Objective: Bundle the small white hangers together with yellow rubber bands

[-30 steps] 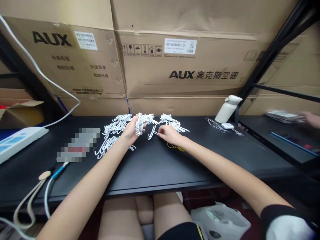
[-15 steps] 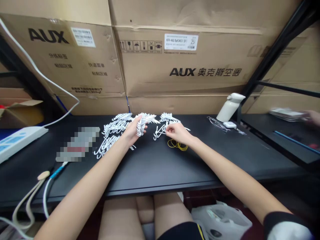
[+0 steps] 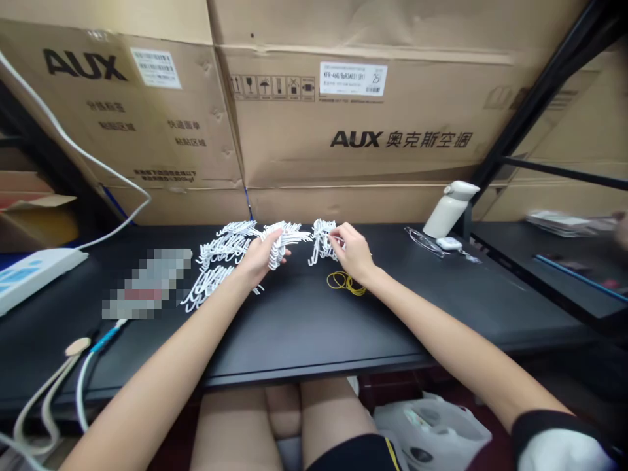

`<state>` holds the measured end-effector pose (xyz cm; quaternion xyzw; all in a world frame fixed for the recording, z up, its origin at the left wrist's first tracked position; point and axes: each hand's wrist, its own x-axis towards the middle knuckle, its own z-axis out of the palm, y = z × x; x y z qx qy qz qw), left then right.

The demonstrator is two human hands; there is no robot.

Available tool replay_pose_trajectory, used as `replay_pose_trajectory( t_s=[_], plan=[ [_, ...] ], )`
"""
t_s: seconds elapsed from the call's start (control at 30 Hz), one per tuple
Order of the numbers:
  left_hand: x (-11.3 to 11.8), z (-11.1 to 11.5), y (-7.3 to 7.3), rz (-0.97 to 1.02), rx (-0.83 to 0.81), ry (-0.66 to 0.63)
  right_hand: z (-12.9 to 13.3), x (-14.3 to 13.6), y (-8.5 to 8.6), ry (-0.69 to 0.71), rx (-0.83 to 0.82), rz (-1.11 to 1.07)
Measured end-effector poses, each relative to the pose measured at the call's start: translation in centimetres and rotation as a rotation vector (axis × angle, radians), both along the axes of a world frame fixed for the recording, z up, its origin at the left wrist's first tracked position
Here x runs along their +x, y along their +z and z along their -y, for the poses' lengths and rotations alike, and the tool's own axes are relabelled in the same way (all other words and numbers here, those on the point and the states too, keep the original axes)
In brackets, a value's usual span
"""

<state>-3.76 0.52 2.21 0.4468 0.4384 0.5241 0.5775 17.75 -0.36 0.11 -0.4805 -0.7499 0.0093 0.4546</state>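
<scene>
Knees and a white plastic bag [image 3: 432,435] fill the bottom of the frame, under the front edge of the black table [image 3: 304,333]. Cables [image 3: 73,379] loop at lower left; a blurred patch lies further up on the left.

Both forearms reach toward mid-frame. Left hand [image 3: 259,258]: grip closed around a stacked bundle of white plastic hooks [image 3: 275,245], the bundle standing up between thumb and fingers, lifted off the table. Loose white hooks [image 3: 218,265] lie fanned out just left of that hand and behind it.

Right hand [image 3: 354,252]: fingertips pinched on a small cluster of white hooks [image 3: 320,239] just left of the hand, slightly right of frame centre; the cluster hangs close above the table, and contact with it cannot be told. Yellow rubber bands [image 3: 346,282] lie on the table directly under the right wrist.

Further right: glasses [image 3: 420,241], a white bottle [image 3: 449,208] leaning at the table's back edge by a black frame post. Far right edge, blurred, another person's hand [image 3: 622,226] near a stack of papers [image 3: 559,222].

Upper frame: large cardboard boxes [image 3: 353,124] printed AUX stand behind the table.
</scene>
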Motion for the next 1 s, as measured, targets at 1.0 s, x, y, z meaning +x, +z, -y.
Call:
replay_pose_trajectory(
  t_s=[1.0],
  plan=[
    [0.2,0.3,0.0,-0.081,0.102,-0.03,0.7,1.4,2.3,0.29,-0.305,0.186]
  ],
)
